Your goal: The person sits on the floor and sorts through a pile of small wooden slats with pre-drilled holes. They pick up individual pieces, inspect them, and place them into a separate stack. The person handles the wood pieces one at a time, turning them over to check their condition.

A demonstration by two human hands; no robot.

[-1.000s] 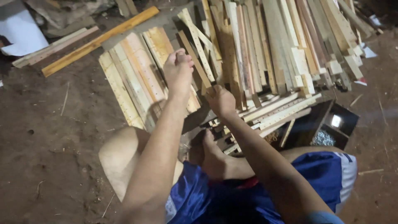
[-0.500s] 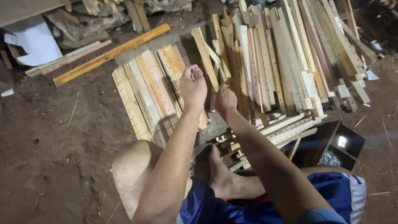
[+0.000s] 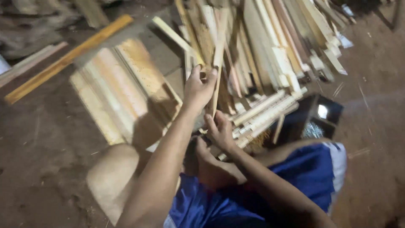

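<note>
The left hand [image 3: 198, 88], in the middle of the frame, is closed around a thin pale wooden strip [image 3: 217, 74] that stands nearly upright, its top end reaching into the upper centre of the frame. The thumb and fingers wrap the strip about halfway down its length. Just below it, the right hand [image 3: 219, 131] touches the lower end of the same strip with its fingers curled at it; whether it fully grips the strip cannot be told through the blur.

Behind both hands, filling the upper centre and upper right, lies a loose pile of wooden slats [image 3: 270, 55], most pointing toward the upper part of the frame, with a few pale ones [image 3: 265, 112] laid crosswise at its near edge. To the left of the hands, a row of flat light boards [image 3: 118, 90] lies side by side on the dirt floor [image 3: 38, 152]. A long yellowish batten [image 3: 63, 61] runs diagonally across the upper left. At centre right, just beside the pile's near edge, sits a dark open box [image 3: 320, 118]. The person's bare knee [image 3: 112, 177] shows at lower left, and blue shorts [image 3: 295, 173] fill the lower right.
</note>
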